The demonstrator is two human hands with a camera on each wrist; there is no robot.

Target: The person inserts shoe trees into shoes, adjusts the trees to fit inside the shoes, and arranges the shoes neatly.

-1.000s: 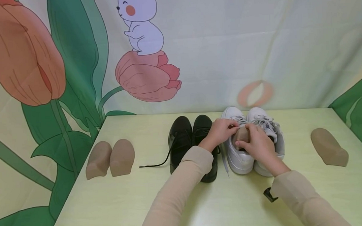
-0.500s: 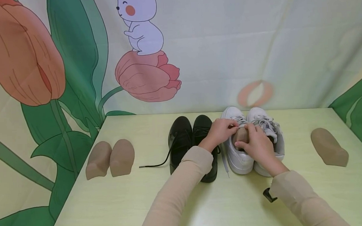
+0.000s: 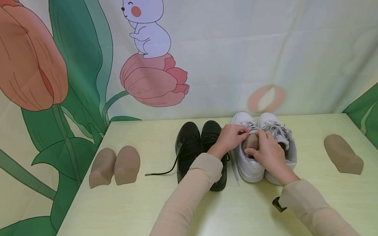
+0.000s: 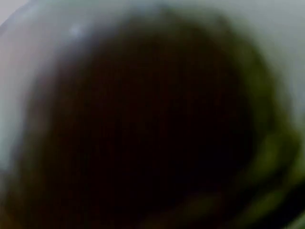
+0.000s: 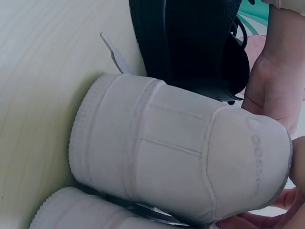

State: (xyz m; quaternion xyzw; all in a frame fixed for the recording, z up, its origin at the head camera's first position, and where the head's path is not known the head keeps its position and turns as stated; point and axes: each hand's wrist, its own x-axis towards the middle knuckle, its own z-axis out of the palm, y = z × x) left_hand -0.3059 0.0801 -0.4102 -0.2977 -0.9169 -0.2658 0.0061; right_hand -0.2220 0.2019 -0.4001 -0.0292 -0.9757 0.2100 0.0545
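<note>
both hands work at the mouth of the left white sneaker (image 3: 248, 164), right of centre in the head view. left hand (image 3: 230, 137) has its fingers curled and pinching the tongue or lace area at the top of the shoe's opening. right hand (image 3: 266, 153) has its fingers bent over a tan shoe insert (image 3: 251, 141) that sits partly inside the opening, thumb against the insert's near side. the insert's rounded top shows between the two hands; its lower part is hidden in the shoe.

the second white sneaker (image 3: 283, 142) touches the first on its right. a pair of black lace-up shoes (image 3: 196, 146) stands just beside them on the left, one black lace (image 3: 162, 170) trailing over the pale green table (image 3: 117, 212) toward the lower left. two more tan inserts (image 3: 115, 166) lie side by side at the left of the table; one tan insert (image 3: 342, 154) lies well apart at the right.

right wrist view: white sneaker heel (image 5: 181, 152) fills the frame, black shoe (image 5: 190, 43) above it, left hand at the right edge. left wrist view is dark and blurred, nothing readable.
</note>
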